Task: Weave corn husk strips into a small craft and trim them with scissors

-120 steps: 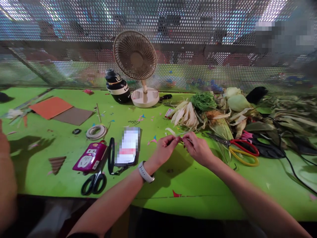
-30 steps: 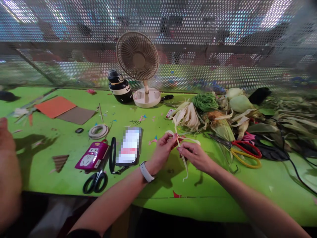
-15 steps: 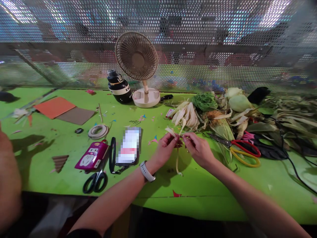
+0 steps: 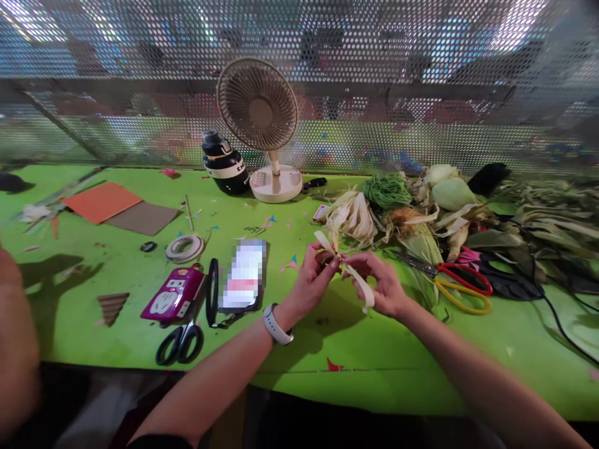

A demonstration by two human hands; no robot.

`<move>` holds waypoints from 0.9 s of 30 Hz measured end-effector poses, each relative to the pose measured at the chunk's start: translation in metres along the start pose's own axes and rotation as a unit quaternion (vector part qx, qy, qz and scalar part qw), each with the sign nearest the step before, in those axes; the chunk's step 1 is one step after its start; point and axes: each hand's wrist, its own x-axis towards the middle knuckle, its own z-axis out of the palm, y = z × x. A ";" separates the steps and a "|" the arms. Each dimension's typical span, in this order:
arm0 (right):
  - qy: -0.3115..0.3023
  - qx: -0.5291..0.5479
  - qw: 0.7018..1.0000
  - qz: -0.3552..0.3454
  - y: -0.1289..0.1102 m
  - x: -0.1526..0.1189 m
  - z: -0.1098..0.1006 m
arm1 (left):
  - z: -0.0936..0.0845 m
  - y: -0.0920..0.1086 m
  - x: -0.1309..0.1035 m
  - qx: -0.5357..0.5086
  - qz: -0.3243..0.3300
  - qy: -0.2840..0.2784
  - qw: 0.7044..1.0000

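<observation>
My left hand (image 4: 316,274), a white watch band on its wrist, pinches pale corn husk strips between thumb and fingers. One strip end stands up above the fingertips. Beside it my right hand (image 4: 378,285) has its fingertips closed at the same knot-like spot. A husk strip (image 4: 364,288) runs from there down across the right fingers, its end hanging free. Just behind the hands lies a bundle of dried corn husks (image 4: 354,217). To the right are scissors (image 4: 461,287) with red and yellow handles. What exactly the fingertips cover is hidden.
A phone (image 4: 244,274), a purple tissue pack (image 4: 174,293), black-handled scissors (image 4: 179,343) and a tape roll (image 4: 185,248) lie left. A fan (image 4: 276,184) and a bottle (image 4: 226,165) stand behind. Husks (image 4: 538,218) and a cable (image 4: 556,324) lie right. Another person's arm (image 4: 16,337) shows far left.
The strip that hung straight down between my hands now lies across my right fingers, towards the right. My right fingers have spread a little. My left hand keeps its hold.
</observation>
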 end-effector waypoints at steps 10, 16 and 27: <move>0.064 0.105 0.974 0.188 0.004 0.018 -0.022 | -0.003 0.006 -0.007 0.041 -0.057 -0.037 0.997; 0.021 0.266 0.924 0.274 0.005 0.018 -0.009 | -0.002 0.009 -0.008 0.050 -0.065 -0.072 0.994; 0.095 0.341 0.885 0.304 0.016 0.018 0.009 | 0.000 0.006 -0.008 0.116 -0.053 -0.078 0.989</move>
